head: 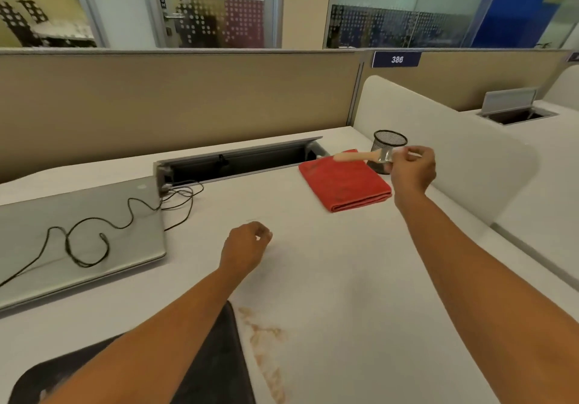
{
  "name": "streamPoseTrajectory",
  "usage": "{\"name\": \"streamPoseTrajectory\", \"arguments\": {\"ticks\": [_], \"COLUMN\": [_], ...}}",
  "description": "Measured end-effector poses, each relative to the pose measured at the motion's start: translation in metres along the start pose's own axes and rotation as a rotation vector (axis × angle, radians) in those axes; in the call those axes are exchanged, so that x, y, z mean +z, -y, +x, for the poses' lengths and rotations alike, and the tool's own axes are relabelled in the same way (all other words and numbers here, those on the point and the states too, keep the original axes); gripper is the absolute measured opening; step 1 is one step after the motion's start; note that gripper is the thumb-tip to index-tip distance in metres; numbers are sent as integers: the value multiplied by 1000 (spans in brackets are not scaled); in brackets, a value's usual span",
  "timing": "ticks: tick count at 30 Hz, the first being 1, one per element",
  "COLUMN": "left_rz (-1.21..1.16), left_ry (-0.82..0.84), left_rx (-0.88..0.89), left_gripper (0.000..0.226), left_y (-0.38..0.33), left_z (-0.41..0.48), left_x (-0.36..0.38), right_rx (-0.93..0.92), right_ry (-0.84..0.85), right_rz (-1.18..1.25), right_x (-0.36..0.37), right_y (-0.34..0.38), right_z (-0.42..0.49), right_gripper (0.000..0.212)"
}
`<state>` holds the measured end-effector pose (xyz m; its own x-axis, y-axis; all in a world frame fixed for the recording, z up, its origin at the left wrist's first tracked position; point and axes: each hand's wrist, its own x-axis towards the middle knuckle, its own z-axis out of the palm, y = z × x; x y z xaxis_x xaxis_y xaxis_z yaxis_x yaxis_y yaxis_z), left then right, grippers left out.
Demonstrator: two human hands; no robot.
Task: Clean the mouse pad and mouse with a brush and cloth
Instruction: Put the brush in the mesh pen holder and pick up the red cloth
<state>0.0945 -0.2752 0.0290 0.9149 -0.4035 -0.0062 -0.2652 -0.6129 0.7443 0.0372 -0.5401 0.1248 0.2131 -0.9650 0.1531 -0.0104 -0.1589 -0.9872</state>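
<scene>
Seen as two bare forearms, each ending in a bare hand: left hand [246, 247], right hand [413, 170].

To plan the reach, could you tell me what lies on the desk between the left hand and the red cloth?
In the head view, only bare white desk lies between the left hand and the folded red cloth.

The brush [360, 156] is showing a smooth, pale wooden handle and a shiny metal ferrule. The cloth [344, 184] is appearing soft and napped, the pen cup [390, 142] is showing black wire mesh, the laptop [78, 231] is looking matt metallic, and the mouse pad [216, 356] is looking matt black.
</scene>
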Motion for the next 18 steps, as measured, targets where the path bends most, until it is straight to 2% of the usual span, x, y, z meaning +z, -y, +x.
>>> {"name": "streamPoseTrajectory", "arguments": {"ticks": [5, 7, 8, 12, 18], "left_rz": [222, 311, 333, 381, 390], "left_ry": [46, 42, 38, 33, -2], "left_rx": [172, 217, 229, 264, 296], "left_gripper": [40, 46, 48, 51, 48], "left_y": [2, 4, 5, 8, 14], "left_z": [34, 47, 52, 67, 70], "left_x": [32, 40, 44, 56, 65], "right_rx": [-147, -196, -215, -298, -356], "right_ry": [-202, -234, -236, -245, -199], "right_rz": [-92, -128, -148, -207, -339], "right_x": [10, 18, 22, 41, 60], "right_y": [-10, -13, -13, -15, -30], "right_z": [67, 88, 96, 122, 141], "right_gripper": [19, 10, 3, 12, 9]}}
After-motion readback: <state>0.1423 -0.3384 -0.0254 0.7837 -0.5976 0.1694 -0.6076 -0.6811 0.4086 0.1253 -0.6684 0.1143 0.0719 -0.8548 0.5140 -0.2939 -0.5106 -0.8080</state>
